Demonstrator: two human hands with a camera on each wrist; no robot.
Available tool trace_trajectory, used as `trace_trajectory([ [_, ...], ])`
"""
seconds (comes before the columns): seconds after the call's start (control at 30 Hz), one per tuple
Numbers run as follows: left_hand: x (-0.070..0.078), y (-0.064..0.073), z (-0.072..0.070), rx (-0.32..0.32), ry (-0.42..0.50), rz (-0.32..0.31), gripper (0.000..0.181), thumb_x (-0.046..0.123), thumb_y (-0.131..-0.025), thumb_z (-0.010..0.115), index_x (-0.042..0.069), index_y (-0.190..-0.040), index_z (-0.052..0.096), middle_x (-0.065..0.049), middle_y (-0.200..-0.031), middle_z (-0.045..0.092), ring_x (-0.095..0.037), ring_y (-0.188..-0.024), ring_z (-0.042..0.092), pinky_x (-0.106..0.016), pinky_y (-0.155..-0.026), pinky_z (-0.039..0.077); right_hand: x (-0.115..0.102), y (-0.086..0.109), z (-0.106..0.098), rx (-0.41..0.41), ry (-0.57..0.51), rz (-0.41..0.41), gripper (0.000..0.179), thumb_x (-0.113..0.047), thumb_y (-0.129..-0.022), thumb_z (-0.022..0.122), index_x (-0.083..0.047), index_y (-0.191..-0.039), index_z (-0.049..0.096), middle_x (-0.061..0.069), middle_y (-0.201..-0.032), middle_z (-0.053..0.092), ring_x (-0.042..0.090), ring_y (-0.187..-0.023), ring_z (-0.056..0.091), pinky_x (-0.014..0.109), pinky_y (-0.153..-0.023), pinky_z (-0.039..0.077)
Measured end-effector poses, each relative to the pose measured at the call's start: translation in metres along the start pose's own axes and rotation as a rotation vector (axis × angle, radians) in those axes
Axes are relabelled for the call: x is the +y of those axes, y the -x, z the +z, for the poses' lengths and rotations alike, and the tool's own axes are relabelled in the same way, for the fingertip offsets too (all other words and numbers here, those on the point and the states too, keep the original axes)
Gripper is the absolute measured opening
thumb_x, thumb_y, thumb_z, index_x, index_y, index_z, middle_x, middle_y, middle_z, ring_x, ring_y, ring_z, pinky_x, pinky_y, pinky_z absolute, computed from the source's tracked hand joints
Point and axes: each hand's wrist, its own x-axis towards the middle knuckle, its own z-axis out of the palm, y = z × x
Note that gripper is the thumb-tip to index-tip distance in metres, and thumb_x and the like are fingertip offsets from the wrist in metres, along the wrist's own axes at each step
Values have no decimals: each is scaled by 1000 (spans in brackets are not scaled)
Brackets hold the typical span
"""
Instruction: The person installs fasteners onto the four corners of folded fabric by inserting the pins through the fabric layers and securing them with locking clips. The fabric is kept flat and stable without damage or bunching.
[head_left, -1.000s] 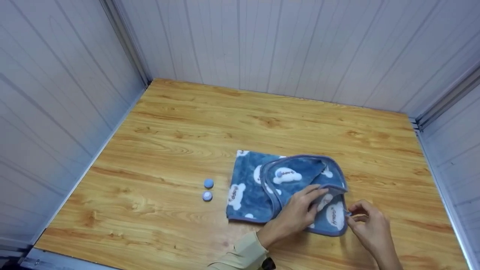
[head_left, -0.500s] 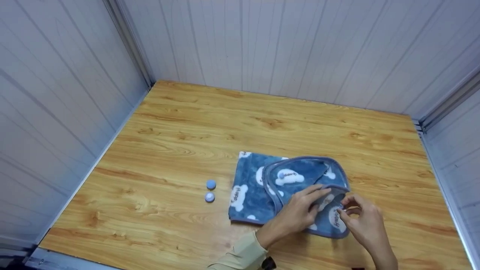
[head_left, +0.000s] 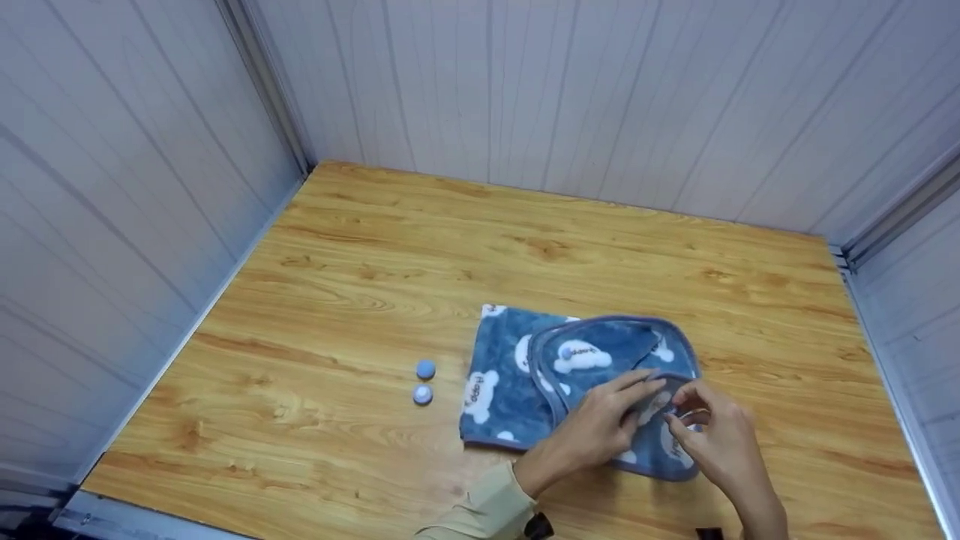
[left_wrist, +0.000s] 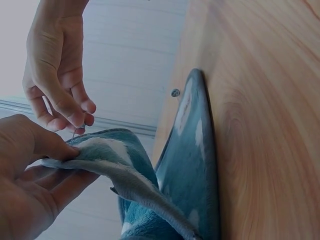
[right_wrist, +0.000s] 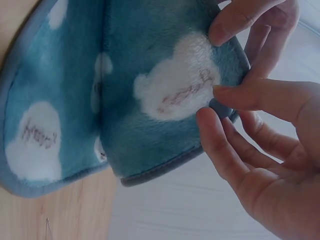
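Note:
A folded blue fleece blanket (head_left: pixel 502 375) with white cloud patches lies at the right of the table. My left hand (head_left: pixel 596 424) pinches a raised corner of it between thumb and fingers. Beside it my right hand (head_left: pixel 720 435) pinches a small blue round-headed pin (right_wrist: pixel 220 107) against the corner. In the left wrist view, a thin shaft runs from the right fingertips (left_wrist: pixel 77 120) toward the cloth; whether it pierces the cloth, I cannot tell. Another small blue round head (head_left: pixel 567 352) sits on a cloud patch of the upper layer.
Left of the blanket, a blue round piece (head_left: pixel 426 368) and a paler one (head_left: pixel 423 394) lie on the wooden table (head_left: pixel 300 360). A thin metal piece (right_wrist: pixel 48 229) lies on the table in the right wrist view. White panels (head_left: pixel 465 97) enclose the back and sides.
My right hand has moved left with the pin, from beyond the blanket's right edge to the raised corner. The left hand keeps its hold on the corner, nearly still.

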Motion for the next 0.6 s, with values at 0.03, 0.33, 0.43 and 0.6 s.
trace_trajectory([
  [0.03, 0, 0, -1, -3, -4, 2, 51, -8, -84, 55, 6, -134, 53, -9, -139, 47, -4, -110, 49, -7, -74, 36, 0, 0, 0, -4, 7, -1, 26, 16, -65, 72, -2, -80, 60, 5, -77, 60, 16, -71, 63, 21, -59, 52],
  [0.33, -1, -1, -3, -29, -18, 17, 51, -7, -85, 55, 6, -135, 52, -6, -142, 44, -3, -95, 47, -7, -69, 34, -4, -2, 0, -56, 38, 52, 22, 13, -69, 70, -2, -82, 61, 6, -80, 61, 18, -73, 63, 24, -62, 53],
  [0.43, -2, -1, -3, -38, -22, 26, 49, -5, -88, 54, 7, -135, 51, -6, -142, 44, -3, -100, 49, -7, -72, 35, -3, -3, 1, -54, 25, 58, 21, 13, -70, 69, -2, -83, 61, 6, -80, 61, 18, -74, 63, 25, -63, 53],
  [0.6, -3, -1, -1, -37, -26, 49, 49, -5, -88, 54, 5, -136, 50, -6, -142, 45, -5, -109, 52, -7, -76, 37, -2, -3, 5, -7, 5, 36, 22, 15, -69, 70, 0, -82, 61, 7, -79, 61, 19, -72, 64, 23, -63, 53],
])
